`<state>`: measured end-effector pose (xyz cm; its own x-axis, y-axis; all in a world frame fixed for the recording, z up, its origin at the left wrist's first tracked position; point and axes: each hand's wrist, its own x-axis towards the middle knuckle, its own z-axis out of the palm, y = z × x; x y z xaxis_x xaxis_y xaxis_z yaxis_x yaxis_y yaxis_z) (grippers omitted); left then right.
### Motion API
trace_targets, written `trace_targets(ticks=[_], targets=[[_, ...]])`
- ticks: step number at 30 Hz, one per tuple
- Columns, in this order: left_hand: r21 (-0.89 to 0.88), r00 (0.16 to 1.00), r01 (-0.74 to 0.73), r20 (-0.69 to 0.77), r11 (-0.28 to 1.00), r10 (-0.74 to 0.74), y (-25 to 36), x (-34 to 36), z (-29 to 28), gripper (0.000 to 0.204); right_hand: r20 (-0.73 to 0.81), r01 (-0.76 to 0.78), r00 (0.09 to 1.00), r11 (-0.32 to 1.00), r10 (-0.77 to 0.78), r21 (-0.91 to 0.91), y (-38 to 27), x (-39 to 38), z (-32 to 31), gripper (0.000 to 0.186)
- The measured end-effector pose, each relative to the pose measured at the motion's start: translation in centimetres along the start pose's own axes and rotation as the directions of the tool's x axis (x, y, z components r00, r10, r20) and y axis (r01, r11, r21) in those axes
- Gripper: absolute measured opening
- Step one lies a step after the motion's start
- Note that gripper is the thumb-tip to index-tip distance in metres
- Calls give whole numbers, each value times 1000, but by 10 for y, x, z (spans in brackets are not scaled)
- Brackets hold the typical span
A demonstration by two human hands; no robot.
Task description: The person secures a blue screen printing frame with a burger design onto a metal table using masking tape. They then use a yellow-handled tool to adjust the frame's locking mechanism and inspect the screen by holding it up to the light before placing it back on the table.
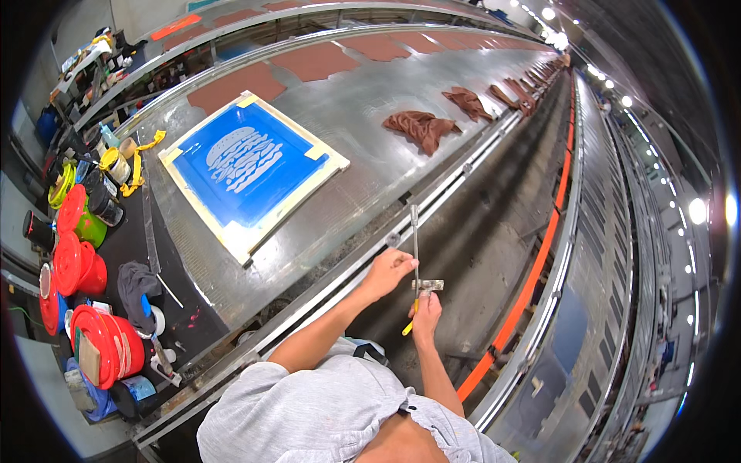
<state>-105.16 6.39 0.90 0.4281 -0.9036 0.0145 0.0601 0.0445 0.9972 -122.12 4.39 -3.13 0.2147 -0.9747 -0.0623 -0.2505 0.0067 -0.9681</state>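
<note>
Gripping a yellow handle (pixel 407 328), right hand (pixel 427 315) curls closed just below metal block (pixel 432 285); rod (pixel 415 235) points away over aisle. Left hand (pixel 388 273) brings fingertips together at rod; can't tell if they pinch it. Work looks unfinished, rod not yet set down. Beyond: patterned screen (pixel 274 197) on table (pixel 340 108), flat brown pieces (pixel 315 62), crumpled cloths (pixel 421 130).

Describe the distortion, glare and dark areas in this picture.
Head view: the orange strip bows in the fisheye distortion; a ceiling lamp at right glares white; head view, too: pale sheen on the metal tabletop, corners black.
</note>
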Motion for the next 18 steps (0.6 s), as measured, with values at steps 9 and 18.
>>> trace_targets(ticks=[9,18], targets=[[669,880,31,-370,743,296,-56,171,-117,32,141,351,923,634,-358,-689,-14,255,15,21],[886,896,361,-415,291,154,-88,289,-161,56,430,674,696,315,-576,-668,9,497,164,19]])
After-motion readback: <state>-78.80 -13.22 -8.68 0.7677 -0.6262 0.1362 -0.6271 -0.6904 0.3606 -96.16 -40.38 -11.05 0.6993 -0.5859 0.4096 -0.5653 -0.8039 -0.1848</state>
